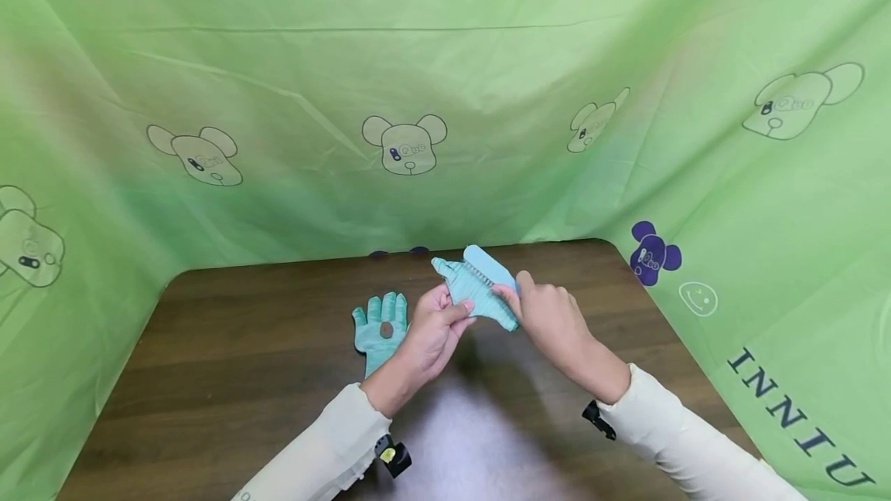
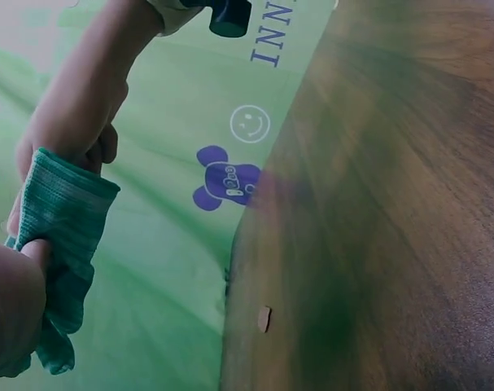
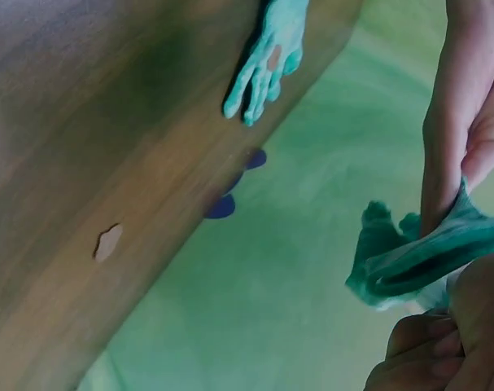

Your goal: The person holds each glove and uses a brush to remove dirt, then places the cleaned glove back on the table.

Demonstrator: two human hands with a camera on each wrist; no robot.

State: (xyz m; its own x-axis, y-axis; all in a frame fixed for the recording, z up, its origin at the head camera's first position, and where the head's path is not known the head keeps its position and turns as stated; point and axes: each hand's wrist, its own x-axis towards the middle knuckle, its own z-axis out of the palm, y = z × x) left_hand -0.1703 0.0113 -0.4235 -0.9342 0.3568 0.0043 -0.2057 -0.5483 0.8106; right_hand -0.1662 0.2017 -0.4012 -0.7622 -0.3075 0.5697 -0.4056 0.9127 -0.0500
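Observation:
A green knitted glove (image 1: pixel 473 296) is raised above the table, pinched near its middle by my left hand (image 1: pixel 435 331). Across its upper side lies a light blue brush (image 1: pixel 487 265), its bristles against the knit. My right hand (image 1: pixel 553 319) holds the brush's right end, thumb beside the glove. In the left wrist view the cuff of the glove (image 2: pixel 72 191) points up toward the right hand (image 2: pixel 76 106). The right wrist view shows the cuff of the glove (image 3: pixel 442 252) gaping; the brush is mostly hidden there.
A second green glove (image 1: pixel 381 331) lies flat on the wooden table (image 1: pixel 244 377), a brown piece (image 1: pixel 386 329) on its palm. Another small brown piece (image 3: pixel 108 243) lies on the table near its far edge. Green printed cloth (image 1: pixel 313 99) walls the back and sides.

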